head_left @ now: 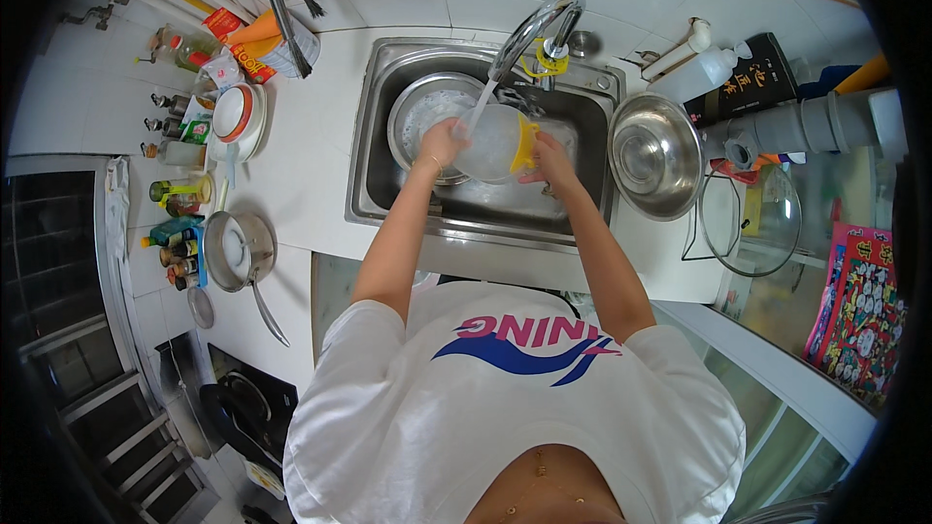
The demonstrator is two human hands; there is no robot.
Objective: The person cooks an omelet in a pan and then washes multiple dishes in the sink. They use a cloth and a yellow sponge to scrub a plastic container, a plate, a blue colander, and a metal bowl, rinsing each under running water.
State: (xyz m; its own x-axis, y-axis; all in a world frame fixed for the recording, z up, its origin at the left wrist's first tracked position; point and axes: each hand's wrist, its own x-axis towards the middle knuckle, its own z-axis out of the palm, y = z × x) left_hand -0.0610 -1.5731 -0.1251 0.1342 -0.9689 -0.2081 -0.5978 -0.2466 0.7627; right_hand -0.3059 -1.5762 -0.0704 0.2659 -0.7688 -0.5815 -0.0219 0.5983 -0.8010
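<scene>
Over the sink, a translucent plastic container (494,149) with a yellow rim piece (524,144) is held between both hands. My left hand (443,144) grips its left side, fingers under the water stream. On the right, my right hand (550,164) holds it by the yellow part, some fingers hidden behind. Water runs from the chrome faucet (535,22) onto the container's left side. Partly behind my left hand, a metal basin (400,113) with foamy water sits in the stainless steel sink (502,222).
A steel bowl (648,160) leans on the sink's right edge, beside a glass lid (753,222). On the left counter stand a saucepan (240,251), stacked dishes (237,116) and several bottles (178,153). A white bottle (695,73) lies by the back wall.
</scene>
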